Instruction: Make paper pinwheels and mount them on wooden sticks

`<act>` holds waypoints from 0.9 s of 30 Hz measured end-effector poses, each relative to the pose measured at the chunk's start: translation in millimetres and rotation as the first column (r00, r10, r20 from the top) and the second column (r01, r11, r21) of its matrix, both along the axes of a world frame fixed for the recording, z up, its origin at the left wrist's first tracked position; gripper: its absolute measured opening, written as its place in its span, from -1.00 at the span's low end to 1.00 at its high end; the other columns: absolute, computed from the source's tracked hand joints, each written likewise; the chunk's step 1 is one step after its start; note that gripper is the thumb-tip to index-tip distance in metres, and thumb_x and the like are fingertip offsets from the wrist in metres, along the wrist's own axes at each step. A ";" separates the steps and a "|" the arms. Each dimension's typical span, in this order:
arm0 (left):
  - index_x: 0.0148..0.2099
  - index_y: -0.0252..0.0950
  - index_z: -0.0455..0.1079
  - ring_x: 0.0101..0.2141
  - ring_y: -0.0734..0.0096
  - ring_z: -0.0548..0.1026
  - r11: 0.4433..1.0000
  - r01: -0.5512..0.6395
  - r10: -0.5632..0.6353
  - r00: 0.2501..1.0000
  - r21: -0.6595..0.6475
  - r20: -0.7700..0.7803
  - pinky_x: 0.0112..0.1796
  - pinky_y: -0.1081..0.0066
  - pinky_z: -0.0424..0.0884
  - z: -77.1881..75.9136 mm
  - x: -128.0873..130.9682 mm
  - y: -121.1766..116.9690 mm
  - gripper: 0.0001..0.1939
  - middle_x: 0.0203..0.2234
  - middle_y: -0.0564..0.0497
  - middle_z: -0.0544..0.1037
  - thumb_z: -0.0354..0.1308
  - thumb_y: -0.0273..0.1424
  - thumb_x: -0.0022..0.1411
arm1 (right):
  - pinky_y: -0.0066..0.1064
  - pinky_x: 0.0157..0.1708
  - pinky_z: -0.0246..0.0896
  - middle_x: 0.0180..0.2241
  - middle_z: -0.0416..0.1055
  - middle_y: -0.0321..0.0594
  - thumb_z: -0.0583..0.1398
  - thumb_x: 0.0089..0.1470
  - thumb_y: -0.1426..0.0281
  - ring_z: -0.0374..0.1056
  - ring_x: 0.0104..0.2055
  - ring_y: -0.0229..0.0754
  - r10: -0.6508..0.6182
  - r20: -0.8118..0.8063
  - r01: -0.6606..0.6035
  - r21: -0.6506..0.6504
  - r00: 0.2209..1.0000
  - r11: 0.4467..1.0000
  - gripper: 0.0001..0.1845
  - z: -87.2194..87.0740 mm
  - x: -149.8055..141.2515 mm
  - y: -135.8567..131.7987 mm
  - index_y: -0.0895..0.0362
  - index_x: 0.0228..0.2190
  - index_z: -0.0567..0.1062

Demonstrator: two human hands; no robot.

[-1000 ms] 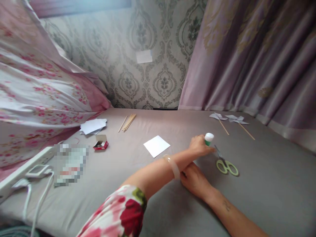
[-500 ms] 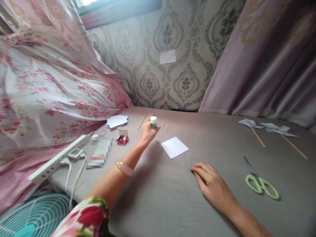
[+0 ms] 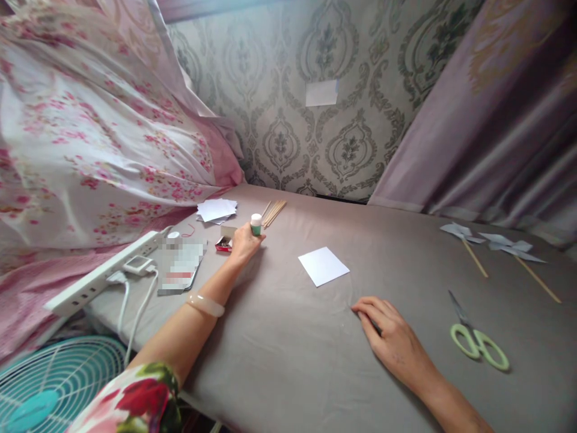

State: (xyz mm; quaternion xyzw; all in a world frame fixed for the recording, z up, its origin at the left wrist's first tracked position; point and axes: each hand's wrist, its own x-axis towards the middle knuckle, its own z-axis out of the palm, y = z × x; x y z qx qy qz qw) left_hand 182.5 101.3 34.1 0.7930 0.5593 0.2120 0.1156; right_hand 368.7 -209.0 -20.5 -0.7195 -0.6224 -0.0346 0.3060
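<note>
Here, nearest the viewer: a floral sleeve [image 3: 135,403] at the bottom left of the frame, over a teal fan [image 3: 54,385] in the lower left corner.
Right hand [image 3: 392,337]: lower right of centre, lying palm down on the grey sheet [image 3: 288,361], fingers loosely together and holding nothing.
Scissors [image 3: 480,343]: green-handled, on the sheet to the right of the right hand, apart from it.
Left wrist: a pale bangle [image 3: 205,305], left of centre.
Left hand [image 3: 243,243]: stretched out to the middle left, fingers closed around a small glue bottle [image 3: 256,224] with a white cap, held upright just above the sheet.
Beside the left hand: a small red box [image 3: 224,242], just to its left.
White paper square [image 3: 323,266]: flat at centre, between the two hands.
Power strip [image 3: 103,273]: along the left edge of the sheet.
Further back: a stack of white papers [image 3: 217,210] and wooden sticks [image 3: 273,212], beyond the bottle.
Far right: two paper pinwheels [image 3: 491,243] on sticks.
</note>
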 end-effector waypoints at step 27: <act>-0.24 -0.30 0.51 -0.26 0.21 0.49 0.845 0.509 -0.516 0.857 -0.162 0.000 -0.24 0.39 0.33 17.2 30.8 -66.6 -0.77 -0.30 -0.12 0.58 0.14 -0.31 0.08 | -0.30 -0.07 0.27 -0.19 0.49 -0.13 0.05 0.15 0.47 0.40 -0.13 -0.15 0.108 -0.110 -0.129 -0.206 0.988 0.970 -0.75 36.7 5.2 4.3 0.11 -0.28 0.54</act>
